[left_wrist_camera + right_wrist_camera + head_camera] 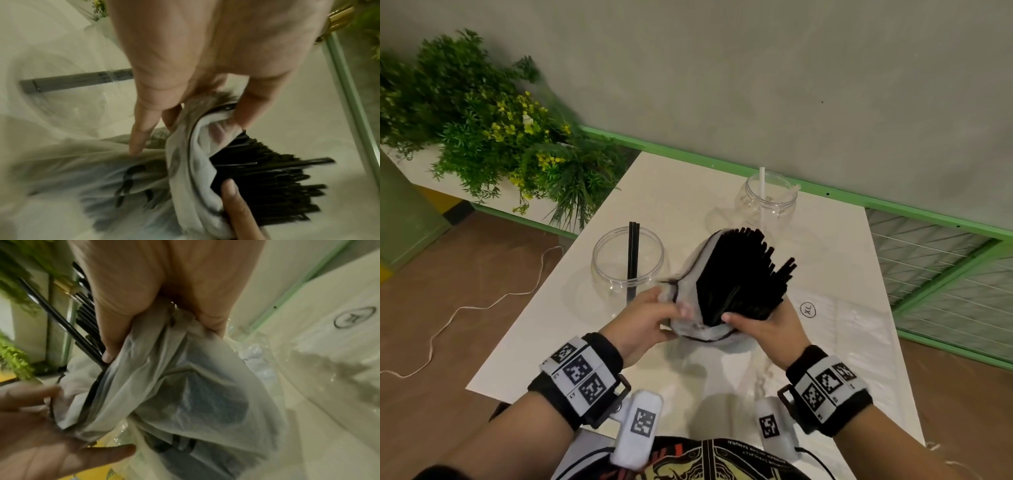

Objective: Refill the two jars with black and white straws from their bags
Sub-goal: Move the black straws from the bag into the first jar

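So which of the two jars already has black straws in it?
The jar nearer the left hand: dark straws stand in it. The farther jar, by the green rail, holds white ones.

Two jars (628,260) – two black straws in one (other: one white straw (761,192)); two hands (647,322).

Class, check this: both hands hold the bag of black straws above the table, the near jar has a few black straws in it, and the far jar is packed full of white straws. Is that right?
Not quite. The far jar is nearly empty, with only a white straw or two, as the head view shows. The rest stands: left hand and right hand hold the bag of black straws, and the near jar has a few black ones.
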### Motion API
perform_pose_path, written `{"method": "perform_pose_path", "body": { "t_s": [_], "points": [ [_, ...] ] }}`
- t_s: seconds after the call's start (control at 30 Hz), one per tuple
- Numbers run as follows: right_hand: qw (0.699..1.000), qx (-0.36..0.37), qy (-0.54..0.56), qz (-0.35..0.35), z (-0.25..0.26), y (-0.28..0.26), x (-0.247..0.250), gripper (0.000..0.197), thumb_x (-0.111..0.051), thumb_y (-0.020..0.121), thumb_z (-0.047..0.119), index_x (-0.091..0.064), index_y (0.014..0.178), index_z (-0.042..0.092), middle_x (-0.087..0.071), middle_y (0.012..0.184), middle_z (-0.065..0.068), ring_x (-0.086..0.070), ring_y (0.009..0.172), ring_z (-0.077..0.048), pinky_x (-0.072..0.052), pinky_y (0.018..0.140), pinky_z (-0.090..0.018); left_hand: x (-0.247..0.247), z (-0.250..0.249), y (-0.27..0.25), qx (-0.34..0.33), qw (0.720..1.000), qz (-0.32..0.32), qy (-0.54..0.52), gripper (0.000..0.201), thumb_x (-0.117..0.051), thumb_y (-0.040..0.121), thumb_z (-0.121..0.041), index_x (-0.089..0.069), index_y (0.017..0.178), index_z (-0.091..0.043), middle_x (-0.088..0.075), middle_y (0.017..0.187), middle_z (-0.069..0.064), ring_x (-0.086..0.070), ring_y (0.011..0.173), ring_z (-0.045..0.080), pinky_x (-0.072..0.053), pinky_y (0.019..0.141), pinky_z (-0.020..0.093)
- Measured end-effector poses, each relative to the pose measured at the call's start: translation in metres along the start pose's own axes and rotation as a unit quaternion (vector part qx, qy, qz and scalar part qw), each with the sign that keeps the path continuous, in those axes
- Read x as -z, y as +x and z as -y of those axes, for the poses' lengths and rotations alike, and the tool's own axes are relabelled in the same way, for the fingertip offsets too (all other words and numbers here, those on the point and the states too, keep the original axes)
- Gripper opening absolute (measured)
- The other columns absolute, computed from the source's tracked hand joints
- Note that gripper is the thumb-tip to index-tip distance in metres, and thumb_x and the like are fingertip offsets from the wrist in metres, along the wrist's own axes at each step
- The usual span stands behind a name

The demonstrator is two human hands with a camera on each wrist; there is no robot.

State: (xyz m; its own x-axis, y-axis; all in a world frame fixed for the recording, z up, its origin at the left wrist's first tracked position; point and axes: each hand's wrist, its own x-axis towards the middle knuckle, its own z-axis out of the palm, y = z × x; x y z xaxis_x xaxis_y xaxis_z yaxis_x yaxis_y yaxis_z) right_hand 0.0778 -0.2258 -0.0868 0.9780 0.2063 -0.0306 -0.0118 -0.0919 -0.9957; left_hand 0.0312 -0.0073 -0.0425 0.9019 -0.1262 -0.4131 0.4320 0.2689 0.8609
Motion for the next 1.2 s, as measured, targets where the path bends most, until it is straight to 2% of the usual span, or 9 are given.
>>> {"method": "perform_pose_path", "body": {
  "t_s": [0.13,0.23,0.4,0.5,0.63,0.7,0.83,1.0,1.2],
  "points": [
    [0.998,0.008,-0.052,0.041,-0.008,-0.005,0.004,0.078,-0.088,0.064,0.018,-0.049,0.131,0.018,-0.060,0.125,-0.007,-0.057,0.120,-0.019,-0.046,0.102,-0.043,0.005,0.005,0.007,0.033,0.996,-0.046,0.075,0.033,-0.062,0.088,-0.041,-0.068,0.091,-0.009,-0.064,0.068,0.005,-0.051,0.063,0.022,-0.045,0.076,0.035],
    [0.996,-0.002,-0.076,0.043,-0.015,-0.009,0.007,0.083,-0.087,0.063,0.037,-0.046,0.135,0.029,-0.055,0.129,-0.008,-0.052,0.124,-0.020,-0.043,0.104,-0.047,0.008,0.009,0.009,0.053,0.996,-0.055,0.042,0.035,-0.047,0.096,-0.044,-0.066,0.107,-0.017,-0.075,0.086,0.002,-0.068,0.082,0.024,-0.052,0.086,0.039],
    [0.997,-0.005,-0.073,-0.024,-0.016,-0.009,0.009,0.071,-0.080,0.074,0.035,-0.036,0.124,0.060,-0.043,0.129,0.016,-0.043,0.116,0.017,-0.039,0.099,-0.017,0.001,0.007,0.015,0.045,0.995,-0.083,0.015,0.036,-0.041,0.098,-0.046,-0.065,0.114,-0.024,-0.074,0.104,0.004,-0.067,0.102,0.024,-0.051,0.093,0.043],
    [0.994,0.001,-0.101,-0.037,-0.020,-0.008,0.012,0.058,-0.072,0.083,0.026,-0.040,0.127,0.046,-0.045,0.126,0.013,-0.042,0.111,0.021,-0.037,0.089,-0.002,-0.003,0.005,0.021,0.048,0.993,-0.105,-0.016,0.033,-0.044,0.099,-0.038,-0.067,0.110,-0.016,-0.074,0.100,0.008,-0.068,0.097,0.024,-0.054,0.085,0.039],
    [0.994,-0.012,-0.091,-0.054,-0.024,-0.007,0.017,0.048,-0.074,0.079,0.043,-0.050,0.121,0.035,-0.055,0.124,0.001,-0.052,0.116,-0.004,-0.042,0.094,-0.019,-0.010,0.009,0.029,0.069,0.990,-0.126,0.017,0.025,-0.051,0.090,-0.019,-0.060,0.108,-0.004,-0.067,0.109,0.026,-0.066,0.099,0.038,-0.054,0.087,0.052],
    [0.994,-0.024,-0.090,-0.060,-0.022,-0.007,0.018,0.046,-0.072,0.080,0.039,-0.053,0.121,0.026,-0.058,0.123,-0.002,-0.055,0.114,-0.008,-0.043,0.090,-0.019,-0.012,0.010,0.034,-0.003,0.981,-0.148,0.128,0.030,-0.054,0.081,-0.011,-0.052,0.110,-0.008,-0.062,0.112,0.022,-0.061,0.106,0.037,-0.049,0.095,0.053],
    [0.993,-0.029,-0.098,-0.063,-0.021,-0.008,0.021,0.028,-0.069,0.084,0.031,-0.053,0.108,0.034,-0.058,0.120,-0.002,-0.056,0.108,-0.003,-0.044,0.083,-0.014,-0.024,-0.002,0.033,-0.178,0.932,-0.099,0.300,0.069,-0.047,0.080,0.013,-0.039,0.136,-0.027,-0.044,0.130,-0.006,-0.047,0.120,0.013,-0.037,0.105,0.029],
    [0.993,-0.018,-0.087,-0.074,-0.023,-0.006,0.020,0.045,-0.070,0.076,0.056,-0.057,0.111,0.031,-0.060,0.118,-0.001,-0.058,0.111,-0.009,-0.048,0.096,-0.035,-0.029,-0.007,0.056,-0.142,0.941,-0.134,0.276,0.010,-0.064,0.086,-0.015,-0.061,0.080,-0.023,-0.060,0.083,-0.012,-0.058,0.088,0.009,-0.041,0.075,0.020],
    [0.994,-0.021,-0.076,-0.071,-0.028,-0.002,0.023,0.059,-0.065,0.068,0.067,-0.060,0.113,0.029,-0.061,0.117,-0.002,-0.059,0.111,-0.013,-0.049,0.097,-0.042,-0.031,0.001,0.078,-0.160,0.940,-0.191,0.234,0.010,-0.051,0.095,-0.015,-0.056,0.091,-0.024,-0.055,0.069,-0.003,-0.047,0.056,0.013,-0.039,0.050,0.016]
  ]
}}
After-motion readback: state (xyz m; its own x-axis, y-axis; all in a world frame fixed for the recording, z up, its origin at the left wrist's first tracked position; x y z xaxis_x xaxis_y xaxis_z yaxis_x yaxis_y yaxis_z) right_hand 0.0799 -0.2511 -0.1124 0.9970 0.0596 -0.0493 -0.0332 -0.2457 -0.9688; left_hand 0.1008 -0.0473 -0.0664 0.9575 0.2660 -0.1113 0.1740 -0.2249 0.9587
